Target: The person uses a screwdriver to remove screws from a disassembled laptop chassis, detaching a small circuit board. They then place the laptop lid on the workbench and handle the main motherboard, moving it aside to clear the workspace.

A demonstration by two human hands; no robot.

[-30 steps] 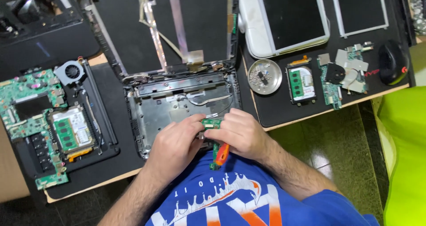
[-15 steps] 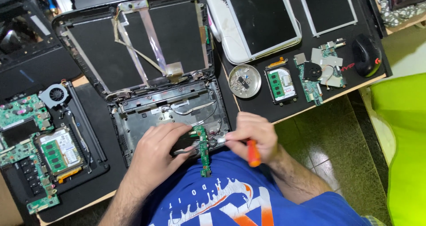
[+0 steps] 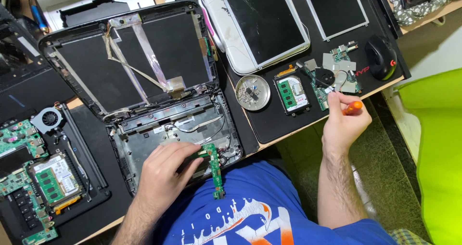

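My left grip (image 3: 166,170) is closed lightly around the upper end of a narrow green circuit board (image 3: 215,170), fingers curled over it at the front edge of the opened laptop base (image 3: 144,144); the board's long axis runs almost straight toward my body, its lower end hanging past the base's rim and over my blue shirt (image 3: 250,206). My right grip (image 3: 344,117) is wrapped shut around a small orange-handled screwdriver (image 3: 352,108), raised above the edge of the black mat (image 3: 284,124) on the surface, with the tool's dark shaft pointing up and left toward the loose parts there. The board lies well to the left of that right hand and lower in the head view, so the left hand is plainly the nearer one: it is already touching it, while the right is well apart from it. Just beyond the screwdriver tip sit a hard drive with a green memory stick on it (image 3: 292,95), a round metal dish of screws (image 3: 252,92), and a cluster of small boards and a black fan (image 3: 332,76). A black mouse (image 3: 381,57) rests further right. The laptop's bare lid (image 3: 130,62) stands open behind the base, ribbon cables crossing it. Far left, a stripped motherboard with its fan (image 3: 29,153) lies on another mat. I cannot tell whether the board is still plugged into anything beneath my fingers.
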